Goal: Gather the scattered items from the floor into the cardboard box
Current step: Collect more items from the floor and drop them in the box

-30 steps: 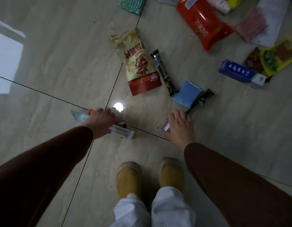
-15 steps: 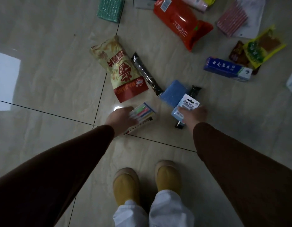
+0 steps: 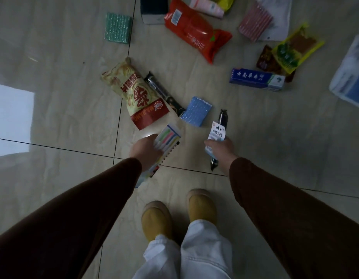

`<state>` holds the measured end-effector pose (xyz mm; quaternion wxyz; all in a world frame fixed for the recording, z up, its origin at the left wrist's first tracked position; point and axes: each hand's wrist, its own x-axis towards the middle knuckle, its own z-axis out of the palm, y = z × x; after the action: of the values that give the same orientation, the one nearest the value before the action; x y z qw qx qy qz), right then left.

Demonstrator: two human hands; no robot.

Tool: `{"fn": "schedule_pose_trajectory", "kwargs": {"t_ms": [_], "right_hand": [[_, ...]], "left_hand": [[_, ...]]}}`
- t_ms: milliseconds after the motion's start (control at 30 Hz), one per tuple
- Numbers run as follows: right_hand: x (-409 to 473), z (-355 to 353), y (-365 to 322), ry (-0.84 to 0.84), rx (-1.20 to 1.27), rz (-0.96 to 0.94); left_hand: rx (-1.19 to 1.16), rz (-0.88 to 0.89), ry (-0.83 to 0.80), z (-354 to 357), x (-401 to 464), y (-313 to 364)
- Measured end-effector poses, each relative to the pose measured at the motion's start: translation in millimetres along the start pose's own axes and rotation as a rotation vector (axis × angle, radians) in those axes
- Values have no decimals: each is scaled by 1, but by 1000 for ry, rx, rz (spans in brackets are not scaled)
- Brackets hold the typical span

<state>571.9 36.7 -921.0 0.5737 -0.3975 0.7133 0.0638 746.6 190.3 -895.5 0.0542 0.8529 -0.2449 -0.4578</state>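
- Both hands have risen off the floor since a second ago, each now carrying something, where before they were pressed down onto the tiles.
- The left hand grips a flat packet of coloured pens together with a small spiral notebook, fingers curled round them.
- The right hand is closed round a white-and-blue card pack and a dark snack bar that it has lifted from beside the blue sponge.
- My reading: four small things are collected, and the next step is carrying them to the cardboard box, which is not in view, so I cannot say which way to turn.
- Landmark, the blue sponge: the yellow snack bag and a second dark bar lie just to its left, nearly touching it.
- Up and right of the sponge sits the blue toothpaste box; further up, the red bag and a green sponge well to the left.
- Open floor stretches left of the snack bag and below the sponge around the yellow slippers, so stepping back or left looks free; forward means treading on clutter.
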Motion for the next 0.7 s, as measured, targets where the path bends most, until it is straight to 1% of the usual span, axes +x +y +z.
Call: {"fn": "schedule_pose_trajectory", "kwargs": {"t_ms": [200,367,433,533,700], "right_hand": [[-103,-86,-17,-46,88,-44],[-182,-171,-32,-25,167,-91],[-210,-207,-36,5,178,-118],[-237,-254,-36,77,235,-132],[-253,-342,-27,174,262,-183]], "left_hand": [[59,53,67,-44,-88,75],[20,130,90,-78,-165,153],[38,205,88,-87,-192,188],[168,256,20,-90,-222,235],[133,334,8,-73,-258,327]]}}
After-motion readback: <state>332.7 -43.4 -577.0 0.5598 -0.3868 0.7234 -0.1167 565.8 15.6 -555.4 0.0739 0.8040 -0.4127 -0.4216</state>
